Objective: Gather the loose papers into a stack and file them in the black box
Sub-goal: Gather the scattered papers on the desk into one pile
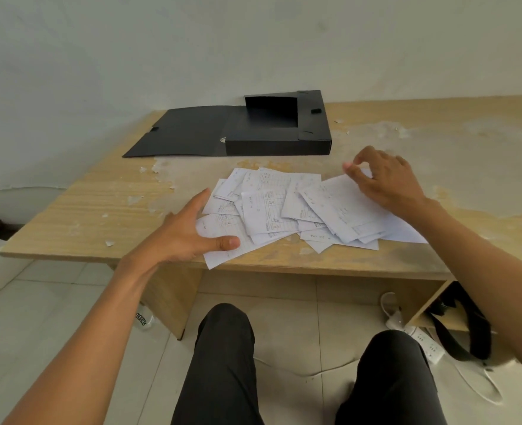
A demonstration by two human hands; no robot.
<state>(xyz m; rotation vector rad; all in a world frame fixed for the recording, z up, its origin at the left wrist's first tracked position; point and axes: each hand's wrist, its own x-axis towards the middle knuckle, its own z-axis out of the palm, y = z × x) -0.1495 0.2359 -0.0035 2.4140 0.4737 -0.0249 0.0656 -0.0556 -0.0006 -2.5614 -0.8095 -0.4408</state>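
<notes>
Several loose white papers (284,210) with printed tables lie overlapping in a spread near the wooden table's front edge. My left hand (189,231) rests flat at the pile's left side, thumb on a bottom sheet, fingers apart. My right hand (382,179) lies on the pile's right side, fingertips curled at the far corner of a sheet; whether it pinches the sheet I cannot tell. The black box (281,130) stands open behind the papers, its lid flap (183,133) folded out flat to the left. The box's inside looks empty.
The wooden table (100,216) has a worn, peeling top with paper scraps. A white wall rises right behind the box. Under the table are my knees, a black strap (456,326), a white power strip with cord (422,338) and a plastic bottle (144,320).
</notes>
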